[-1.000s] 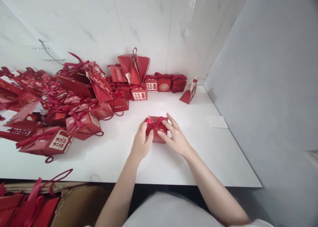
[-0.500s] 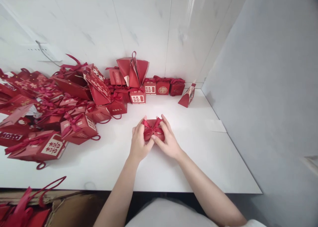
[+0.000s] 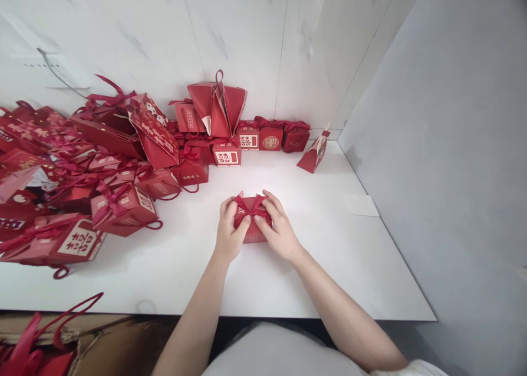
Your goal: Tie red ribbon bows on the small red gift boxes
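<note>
The left hand (image 3: 230,230) and the right hand (image 3: 282,228) clasp 1 red box (image 3: 256,236) between them, so that it sits framed by the fingers, apparently resting on the white table (image 3: 337,271). The 2 thumbs lean inward over the lid, their tips close to each other just on the near side of the knot of a red bow (image 3: 251,210). The other fingers curl, bunched fairly close, around the left and right sides toward the far edge, each index fingertip by 1 loop of the bow. Whether any fingertip pinches the ribbon, I cannot tell. Gripping from both sides probably keeps the box from turning and leaves the thumbs free to work at the knot; the loops spread outward to either side, which suits a bow meant to lie even

Well to the left of the left fingers, a heap of red boxes (image 3: 123,211) lies jumbled, some tilted on their sides, perhaps simply pushed away to leave room for the hands. Beyond the fingertips, a row of small boxes (image 3: 270,139) stands along the tiled wall (image 3: 239,30), likely set there to be out of reach of the elbows. A triangular box (image 3: 313,157) stands beyond the right fingers, apart from that row, and a white slip (image 3: 364,206) lies farther right, against the side panel (image 3: 444,162)
</note>
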Demonstrator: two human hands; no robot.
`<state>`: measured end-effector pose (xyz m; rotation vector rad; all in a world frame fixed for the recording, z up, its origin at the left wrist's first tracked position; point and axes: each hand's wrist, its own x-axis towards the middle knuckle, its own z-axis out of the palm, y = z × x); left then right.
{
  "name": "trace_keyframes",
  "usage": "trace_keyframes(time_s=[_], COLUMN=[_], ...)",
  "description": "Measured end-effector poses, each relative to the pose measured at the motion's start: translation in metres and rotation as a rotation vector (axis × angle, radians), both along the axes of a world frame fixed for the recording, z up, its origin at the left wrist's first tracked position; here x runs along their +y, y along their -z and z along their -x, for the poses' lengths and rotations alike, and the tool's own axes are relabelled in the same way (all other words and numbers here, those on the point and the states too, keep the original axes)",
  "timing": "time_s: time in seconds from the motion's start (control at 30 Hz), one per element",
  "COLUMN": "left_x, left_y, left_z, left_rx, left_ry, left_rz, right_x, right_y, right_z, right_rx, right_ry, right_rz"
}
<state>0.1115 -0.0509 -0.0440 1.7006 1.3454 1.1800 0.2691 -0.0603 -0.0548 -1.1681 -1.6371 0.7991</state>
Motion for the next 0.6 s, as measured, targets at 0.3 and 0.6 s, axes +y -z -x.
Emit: trace_keyframes(time_s=[0.3, 0.6], left_x=[-0.001, -0.011], left_y=[0.004, 0.016], left_z=[-0.001, -0.007], left_rx=[-0.022, -0.158], left_ry=[-0.015, 0.002], left_rz=[-0.01, -0.042], right_x=[-0.003, -0.012], right_y=[-0.001, 0.009], right_z=[-0.005, 0.009], right_rx=[0.127, 0.214], right_ry=[-0.04, 0.06], right_rz=[0.088, 0.159])
